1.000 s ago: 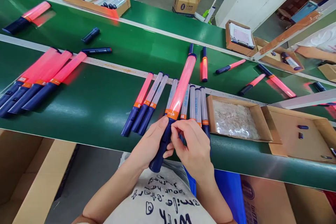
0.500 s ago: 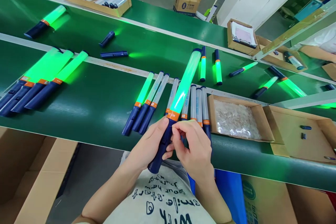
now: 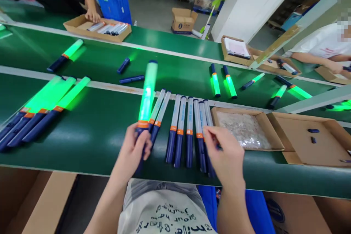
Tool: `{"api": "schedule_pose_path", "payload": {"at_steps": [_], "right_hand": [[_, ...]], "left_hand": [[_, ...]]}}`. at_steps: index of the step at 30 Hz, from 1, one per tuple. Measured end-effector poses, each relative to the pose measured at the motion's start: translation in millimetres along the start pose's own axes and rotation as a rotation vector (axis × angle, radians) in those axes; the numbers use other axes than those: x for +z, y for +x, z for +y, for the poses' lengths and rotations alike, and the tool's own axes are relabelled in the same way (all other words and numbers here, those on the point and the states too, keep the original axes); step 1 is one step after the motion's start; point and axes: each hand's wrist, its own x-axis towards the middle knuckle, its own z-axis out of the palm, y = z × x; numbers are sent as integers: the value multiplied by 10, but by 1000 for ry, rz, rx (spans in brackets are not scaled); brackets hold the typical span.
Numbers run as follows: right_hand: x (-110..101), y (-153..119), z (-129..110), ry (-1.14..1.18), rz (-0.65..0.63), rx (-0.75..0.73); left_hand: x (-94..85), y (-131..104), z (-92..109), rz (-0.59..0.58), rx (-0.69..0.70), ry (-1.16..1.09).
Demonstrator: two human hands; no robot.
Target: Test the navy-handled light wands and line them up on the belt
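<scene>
My left hand (image 3: 133,145) is wrapped round the dark blue handle of a light stick (image 3: 148,89); its tube glows green above an orange band. The stick stands nearly upright, tilted slightly right, above the belt. To the right, my right hand (image 3: 226,155) hovers over the end of a row of light sticks (image 3: 189,128), thumb and fingers pinched together. Whatever they pinch, if anything, is too small to make out. Tubes in this row are pale and unlit. Two more unlit light sticks (image 3: 162,108) lie just right of the held one. Glowing light sticks (image 3: 70,97) lie grouped at left.
A tray of clear plastic packets (image 3: 244,131) and an open cardboard tray (image 3: 329,146) with small dark parts stand at right. More lit sticks lie on the middle belt (image 3: 175,73). Across it, a co-worker's hand (image 3: 92,14) rests at a carton tray (image 3: 95,36). Another person works at far right.
My left hand has carried the glowing light stick leftward and turned it more upright. My right hand has left the stick's handle and moved right, still pinched. The head view has tilted up.
</scene>
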Motion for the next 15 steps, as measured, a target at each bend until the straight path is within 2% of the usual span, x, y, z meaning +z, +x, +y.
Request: {"api": "schedule_pose_path", "payload": {"at_steps": [1,2,3,6,8,11,15], "right_hand": [[-29,32,258,-194,-161,166],[-49,59,528,-266,-215,265],[-52,81,794,-305,-239,336],[70,118,1437,-346,-348,480],[226,117,1684,-307,-426,480],[398,60,1853,-267,-511,447],[378,-54,1940,-284,-544,424]], "left_hand": [[-180,92,-68,151,65,195],[-359,190,-137,273,105,395],[-527,283,-200,319,109,577],[-874,462,-322,392,138,734],[-947,497,-364,425,160,796],[-901,505,-424,457,197,868],[-812,483,-494,417,210,868]]}}
